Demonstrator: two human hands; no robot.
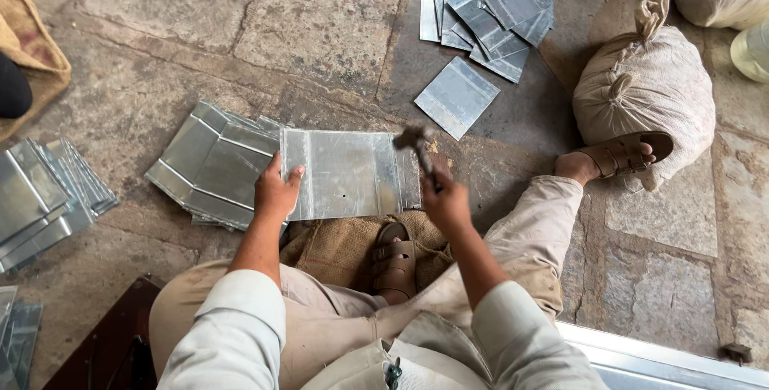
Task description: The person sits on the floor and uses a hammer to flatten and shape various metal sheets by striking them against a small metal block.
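Note:
I sit on a stone floor. My left hand (276, 190) presses on the left edge of a flat rectangular metal sheet (344, 172) that lies in front of me. My right hand (445, 198) grips the handle of a small hammer (416, 143), whose head hovers over the sheet's right edge. The sheet rests partly on a piece of burlap (336, 246) by my sandalled foot (394, 262).
A stack of folded metal sheets (212, 162) lies left of the sheet, another (44, 198) at the far left. Loose sheets (485, 10) lie at the top. A tied cloth sack (645, 86) sits beside my other sandalled foot (621, 154).

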